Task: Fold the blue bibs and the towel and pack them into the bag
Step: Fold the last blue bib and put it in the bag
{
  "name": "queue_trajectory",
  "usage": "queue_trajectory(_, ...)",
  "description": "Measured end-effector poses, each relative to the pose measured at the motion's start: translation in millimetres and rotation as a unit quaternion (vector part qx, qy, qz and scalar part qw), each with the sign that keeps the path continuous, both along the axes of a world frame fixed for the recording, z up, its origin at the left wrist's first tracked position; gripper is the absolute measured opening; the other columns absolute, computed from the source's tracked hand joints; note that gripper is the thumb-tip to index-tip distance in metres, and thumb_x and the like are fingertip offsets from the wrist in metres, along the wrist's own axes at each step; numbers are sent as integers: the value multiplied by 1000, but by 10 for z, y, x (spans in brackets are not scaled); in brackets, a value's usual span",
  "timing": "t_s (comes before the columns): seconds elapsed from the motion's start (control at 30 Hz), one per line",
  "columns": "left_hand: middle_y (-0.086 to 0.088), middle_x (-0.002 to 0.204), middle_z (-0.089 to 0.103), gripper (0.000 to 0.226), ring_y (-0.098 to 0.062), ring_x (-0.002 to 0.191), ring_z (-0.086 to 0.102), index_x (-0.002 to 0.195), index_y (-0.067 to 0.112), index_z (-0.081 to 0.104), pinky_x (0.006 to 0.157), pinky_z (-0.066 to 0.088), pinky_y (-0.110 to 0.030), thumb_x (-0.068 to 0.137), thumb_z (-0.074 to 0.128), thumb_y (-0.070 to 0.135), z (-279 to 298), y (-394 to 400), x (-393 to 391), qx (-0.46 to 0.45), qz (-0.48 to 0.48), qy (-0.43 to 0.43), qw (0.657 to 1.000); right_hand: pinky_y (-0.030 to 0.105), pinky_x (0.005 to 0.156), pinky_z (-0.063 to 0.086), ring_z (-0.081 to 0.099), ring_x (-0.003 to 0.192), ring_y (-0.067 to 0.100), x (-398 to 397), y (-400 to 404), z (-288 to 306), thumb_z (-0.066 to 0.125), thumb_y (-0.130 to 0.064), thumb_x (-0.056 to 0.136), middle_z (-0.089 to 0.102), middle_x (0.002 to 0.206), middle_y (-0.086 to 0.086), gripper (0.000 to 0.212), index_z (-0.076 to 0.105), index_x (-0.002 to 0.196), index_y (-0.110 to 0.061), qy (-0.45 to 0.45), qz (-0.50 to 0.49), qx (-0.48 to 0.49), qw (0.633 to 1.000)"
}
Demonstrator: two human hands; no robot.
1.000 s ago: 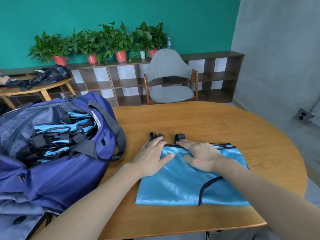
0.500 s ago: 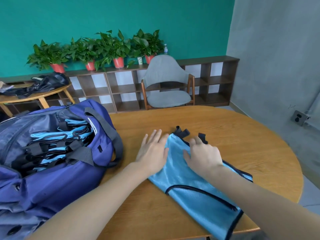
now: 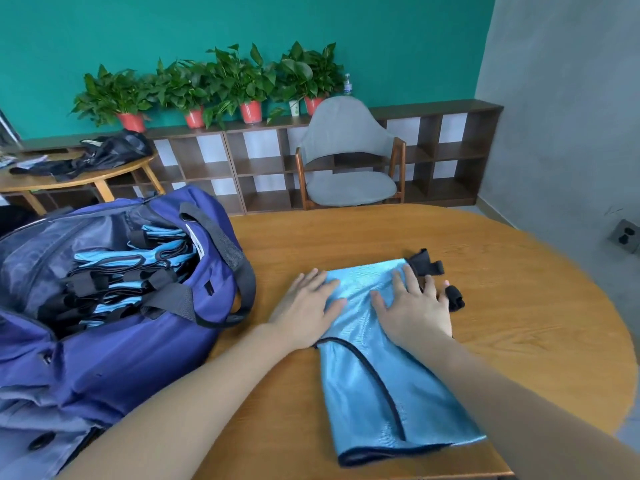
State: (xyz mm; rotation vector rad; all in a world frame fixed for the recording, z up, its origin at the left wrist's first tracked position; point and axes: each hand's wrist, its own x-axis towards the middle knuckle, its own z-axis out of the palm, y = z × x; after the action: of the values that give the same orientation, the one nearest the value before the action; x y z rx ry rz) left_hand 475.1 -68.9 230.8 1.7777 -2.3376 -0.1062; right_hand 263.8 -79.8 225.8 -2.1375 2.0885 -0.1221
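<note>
A folded light-blue bib [image 3: 377, 382] with black trim lies lengthwise on the wooden table [image 3: 519, 306], its black straps [image 3: 429, 265] at the far end. My left hand [image 3: 306, 308] lies flat on the bib's far left corner, fingers straight. My right hand [image 3: 415, 310] presses flat on its far right part, next to the straps. The open navy bag [image 3: 138, 341] sits at the table's left, with several folded blue bibs [image 3: 138, 261] stacked inside. No towel is visible.
A grey chair [image 3: 346, 157] stands beyond the table in front of a low brown shelf [image 3: 450, 147] carrying potted plants [image 3: 242, 84]. A second small table [image 3: 69, 174] with dark cloth is at the far left. A wall socket [image 3: 625, 235] is at right.
The bib has been turned on the table from lying sideways to lying lengthwise away from me. Both hands stayed flat on its strap end and moved with it.
</note>
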Motion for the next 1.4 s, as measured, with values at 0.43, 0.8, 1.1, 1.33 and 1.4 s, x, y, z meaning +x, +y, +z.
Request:
queue_trajectory(0.43,-2,171,-2,78,-19,156,-13,162,28,9,126,-8,-46,99,27,71,78,1008,-457,90,37,31,995,34,127,3,16,153,12,-260,654,109,33,-63,100,25,165,-5,66,36,155,-26,-81,227,-81,967)
queue_trajectory(0.8,9,168,-16,73,-10,153,-23,160,41,-7,126,-6,-45,97,10,74,-47,1316,-408,83,-37,-58,994,39,126,-5,-10,153,3,-774,1323,-9,2,-84,88,-2,167,-21,82,7,159,-44,-14,223,-24,974)
queue_trajectory(1.1,7,151,52,66,-8,147,33,140,30,61,122,27,-32,94,41,73,-162,1760,-150,-27,-114,134,984,33,111,38,45,133,4,-1118,1797,-181,57,-66,90,56,139,-17,51,71,121,-29,-251,243,-207,914)
queue_trajectory(1.33,8,124,71,60,-6,119,59,122,21,74,106,43,-23,78,75,61,-223,2111,-173,-96,-87,145,981,12,101,39,53,108,2,-1215,1976,-359,77,-46,78,67,124,-15,45,78,114,-19,-275,232,-246,900)
queue_trajectory(1.4,7,111,74,47,-8,107,61,113,18,77,97,48,-28,75,85,45,-227,2139,-194,-108,-69,158,979,7,96,38,51,99,0,-1196,1995,-377,81,-33,75,70,119,-13,39,79,110,-18,-278,210,-258,901)
